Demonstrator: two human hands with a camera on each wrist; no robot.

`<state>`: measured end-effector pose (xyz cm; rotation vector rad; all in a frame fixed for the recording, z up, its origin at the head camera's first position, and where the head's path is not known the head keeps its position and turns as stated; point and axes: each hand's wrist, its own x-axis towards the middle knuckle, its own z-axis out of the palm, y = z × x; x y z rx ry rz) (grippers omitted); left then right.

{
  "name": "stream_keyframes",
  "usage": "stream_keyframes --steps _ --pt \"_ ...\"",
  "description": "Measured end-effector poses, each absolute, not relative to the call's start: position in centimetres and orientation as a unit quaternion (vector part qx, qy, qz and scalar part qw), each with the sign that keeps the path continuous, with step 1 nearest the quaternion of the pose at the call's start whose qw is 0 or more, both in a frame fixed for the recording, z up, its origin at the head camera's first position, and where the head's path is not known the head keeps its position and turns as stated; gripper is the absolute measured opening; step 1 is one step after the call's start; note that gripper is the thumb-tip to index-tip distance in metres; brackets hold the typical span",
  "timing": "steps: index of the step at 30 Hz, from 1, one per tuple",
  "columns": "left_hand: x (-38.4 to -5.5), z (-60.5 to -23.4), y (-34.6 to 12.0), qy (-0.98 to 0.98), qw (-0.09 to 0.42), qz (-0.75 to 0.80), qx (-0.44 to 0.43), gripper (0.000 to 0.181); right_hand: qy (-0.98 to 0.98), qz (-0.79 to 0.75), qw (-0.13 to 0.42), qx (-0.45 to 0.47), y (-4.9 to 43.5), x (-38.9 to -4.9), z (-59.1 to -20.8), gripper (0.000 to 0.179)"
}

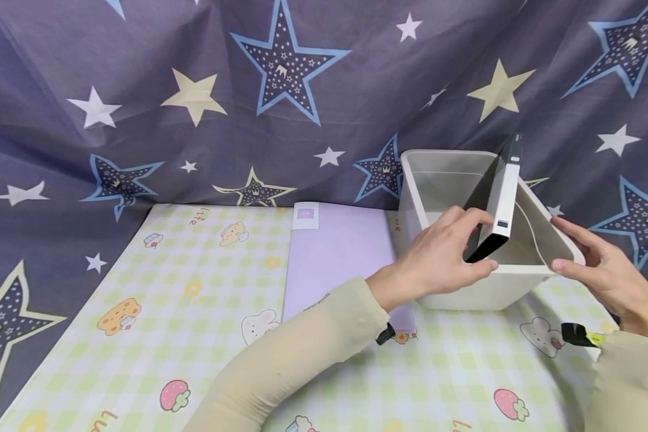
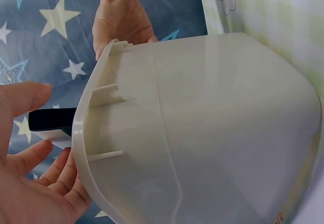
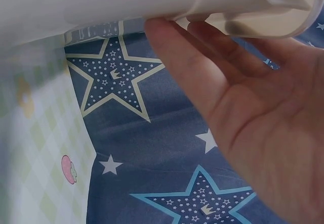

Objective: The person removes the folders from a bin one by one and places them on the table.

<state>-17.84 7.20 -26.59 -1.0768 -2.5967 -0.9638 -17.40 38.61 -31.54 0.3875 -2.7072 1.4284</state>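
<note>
A black-and-white file box (image 1: 501, 204) stands tilted inside a white plastic bin (image 1: 464, 294), its upper end above the rim. My left hand (image 1: 437, 255) is at its near end, fingers against the side and thumb over the bin's front rim. In the left wrist view, the fingers and thumb are spread on either side of the black end (image 2: 53, 119), with a gap below the thumb. At the bin's right front corner, my right hand (image 1: 607, 270) holds the rim between thumb and fingers. The right wrist view shows its fingers (image 3: 182, 62) up against the rim.
A lilac folder (image 1: 340, 252) with a white corner label lies on the table left of the bin, partly under my left forearm. A checked cloth (image 1: 205, 348) covers the table. Behind it hangs a dark star-patterned curtain (image 1: 194, 150).
</note>
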Motion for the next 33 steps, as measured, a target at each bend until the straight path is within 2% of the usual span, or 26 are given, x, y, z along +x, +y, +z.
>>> stream_keyframes --steps 6,33 --pt "-17.8 -26.4 7.8 -0.867 0.093 -0.327 -0.364 0.056 -0.881 0.455 0.028 0.125 38.6 -17.4 -31.5 0.08" --pt "-18.7 -26.4 8.3 -0.866 0.11 -0.335 -0.353 0.048 -0.867 0.483 0.024 0.124 38.8 -17.6 -31.7 0.079"
